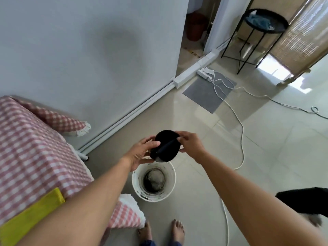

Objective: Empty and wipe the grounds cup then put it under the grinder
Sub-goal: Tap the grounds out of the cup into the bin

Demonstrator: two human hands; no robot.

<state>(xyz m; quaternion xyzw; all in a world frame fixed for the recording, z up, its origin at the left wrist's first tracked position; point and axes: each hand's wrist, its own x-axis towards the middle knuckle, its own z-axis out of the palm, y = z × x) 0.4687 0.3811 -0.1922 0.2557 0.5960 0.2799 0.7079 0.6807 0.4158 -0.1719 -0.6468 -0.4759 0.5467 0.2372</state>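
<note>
Both grips, left hand and right hand, clamp the tilted black plastic grounds cup from opposite sides, directly above the white bucket on the floor.

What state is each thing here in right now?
Black grounds cup: tilted, held above the bucket.
Left hand: gripping the cup.
Right hand: gripping the cup.
White plastic bucket: upright on floor, open, dark residue inside.
Yellow cloth: lying on checked tablecloth.

Matt black cup, perhaps plastic; glossy tiled floor.
</note>
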